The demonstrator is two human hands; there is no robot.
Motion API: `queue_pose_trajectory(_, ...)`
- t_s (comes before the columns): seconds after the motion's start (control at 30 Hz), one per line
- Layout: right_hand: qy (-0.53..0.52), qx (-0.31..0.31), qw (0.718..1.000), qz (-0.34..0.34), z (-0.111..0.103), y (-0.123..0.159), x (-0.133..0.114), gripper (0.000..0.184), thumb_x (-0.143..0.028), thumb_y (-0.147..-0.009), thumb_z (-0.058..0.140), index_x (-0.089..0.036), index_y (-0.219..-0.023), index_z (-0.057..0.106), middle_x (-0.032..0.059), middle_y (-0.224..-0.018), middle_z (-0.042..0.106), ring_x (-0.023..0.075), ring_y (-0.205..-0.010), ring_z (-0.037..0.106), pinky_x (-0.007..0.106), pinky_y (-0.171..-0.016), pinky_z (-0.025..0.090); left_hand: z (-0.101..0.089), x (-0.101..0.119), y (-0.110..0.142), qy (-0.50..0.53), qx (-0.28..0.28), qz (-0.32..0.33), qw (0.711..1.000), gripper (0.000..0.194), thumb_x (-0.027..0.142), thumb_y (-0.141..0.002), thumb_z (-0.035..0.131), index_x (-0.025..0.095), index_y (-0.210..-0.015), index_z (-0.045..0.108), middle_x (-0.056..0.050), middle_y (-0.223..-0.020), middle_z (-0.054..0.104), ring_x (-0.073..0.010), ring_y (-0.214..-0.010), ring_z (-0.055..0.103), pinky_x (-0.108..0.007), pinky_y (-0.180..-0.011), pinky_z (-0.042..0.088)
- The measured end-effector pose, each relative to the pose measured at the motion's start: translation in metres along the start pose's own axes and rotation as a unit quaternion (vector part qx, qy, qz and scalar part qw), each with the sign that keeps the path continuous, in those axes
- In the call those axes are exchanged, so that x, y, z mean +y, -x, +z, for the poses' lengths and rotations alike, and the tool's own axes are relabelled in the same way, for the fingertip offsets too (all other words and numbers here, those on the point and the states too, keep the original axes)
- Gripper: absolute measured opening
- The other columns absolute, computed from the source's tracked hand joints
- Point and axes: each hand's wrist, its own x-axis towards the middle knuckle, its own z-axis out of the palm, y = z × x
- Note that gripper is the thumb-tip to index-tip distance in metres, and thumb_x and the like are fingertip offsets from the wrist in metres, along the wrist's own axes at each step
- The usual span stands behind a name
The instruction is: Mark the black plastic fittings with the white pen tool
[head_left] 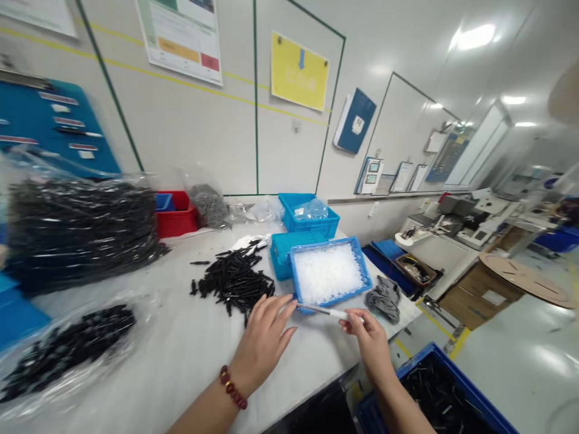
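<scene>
While the right hand's fingers pinch a white tube, the left hand's fingers spread beside a blue tray.

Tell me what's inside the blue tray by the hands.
The blue plastic tray is filled with loose white granules. They cover its floor, so the floor and anything beneath them cannot be seen.

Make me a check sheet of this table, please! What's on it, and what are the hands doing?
Surface: white workbench, crowded.
Things: thin black-and-white rod; blue tray of white granules; pile of black parts.
Clutter: plastic bag of black parts; red bin; gray gloves.
Grips: right hand pinches the rod; left hand open, beside the tray.
Cables: nothing seen.
Surroundings: yellow wall sign; blue crate below the bench.
</scene>
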Motion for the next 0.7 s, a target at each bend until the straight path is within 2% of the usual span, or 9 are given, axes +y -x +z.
queue_pose_trajectory(0.17, 0.023, 0.179, 0.983, -0.030, -0.054, -0.021, -0.004, 0.050, -0.062, -0.069, 0.059, -0.015, -0.087, 0.060, 0.0083, -0.076, 0.066, 0.0235, -0.072, 0.063, 0.035, -0.070, 0.051, 0.008, -0.004, 0.002, 0.000, 0.013, 0.014, 1.000, 0.034, 0.024, -0.091, 0.040, 0.018, -0.124, 0.043, -0.009, -0.120, 0.051, -0.0224, -0.110, 0.046, -0.047, -0.100, 0.035)
queue_pose_trajectory(0.3, 0.123, 0.245, 0.960, -0.049, -0.080, -0.039, -0.002, 0.052, -0.064, -0.070, 0.052, -0.015, -0.086, 0.061, 0.0091, -0.075, 0.066, 0.0249, -0.072, 0.062, 0.034, -0.067, 0.049, 0.010, -0.006, 0.002, -0.005, 0.005, 0.009, 1.000, 0.034, 0.025, -0.090, 0.040, 0.018, -0.124, 0.043, -0.009, -0.120, 0.051, -0.0227, -0.111, 0.046, -0.047, -0.100, 0.035)
queue_pose_trajectory(0.43, 0.156, 0.254, 0.953, -0.055, -0.084, -0.050, 0.001, 0.051, -0.063, -0.067, 0.051, -0.016, -0.083, 0.063, 0.0091, -0.071, 0.066, 0.0258, -0.069, 0.061, 0.034, -0.066, 0.045, 0.012, -0.009, 0.004, -0.008, 0.005, 0.000, 1.000, 0.035, 0.025, -0.090, 0.039, 0.018, -0.124, 0.043, -0.009, -0.120, 0.052, -0.0229, -0.110, 0.046, -0.047, -0.100, 0.035)
queue_pose_trajectory(0.7, 0.152, 0.251, 0.954, -0.062, -0.070, -0.065, 0.006, 0.045, -0.058, -0.068, 0.052, -0.018, -0.085, 0.063, 0.0088, -0.077, 0.067, 0.0262, -0.077, 0.062, 0.036, -0.075, 0.044, 0.014, -0.012, 0.005, -0.005, -0.006, 0.001, 1.000, 0.036, 0.026, -0.090, 0.040, 0.019, -0.125, 0.042, -0.008, -0.120, 0.052, -0.0227, -0.110, 0.046, -0.046, -0.099, 0.036)
